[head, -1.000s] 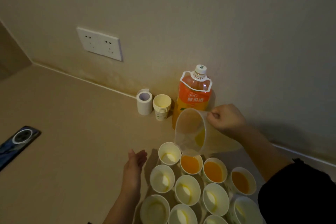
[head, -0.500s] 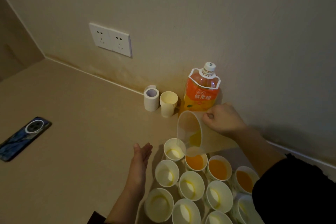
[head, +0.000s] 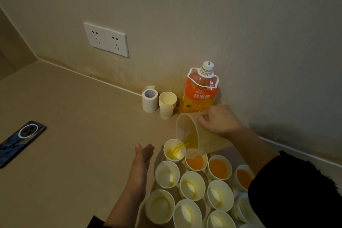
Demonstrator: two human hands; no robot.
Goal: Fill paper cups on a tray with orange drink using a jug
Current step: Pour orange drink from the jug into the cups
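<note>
The jug [head: 192,135] is tipped, its long axis running from the right hand [head: 218,120], which is clenched round its far-right side, down and left to the lip over the far-left cup [head: 174,151]. A thin orange stream [head: 180,146] lands in that cup. Three filled cups [head: 218,169] stand to the right of it, and the empties [head: 192,185] sit nearer. The left hand [head: 143,155] is open, fingers straight, just left of that cup. The far bottle [head: 200,92] has a label reading 鲜果橙.

Centre frame, the bottle [head: 200,94] has an orange label with white characters and a white cap. The jug [head: 185,127] is translucent, yellow-tinted. Lower right, paper cups [head: 192,185] are white with green leaf prints. Left, the phone [head: 20,139] is swirled blue-black.
</note>
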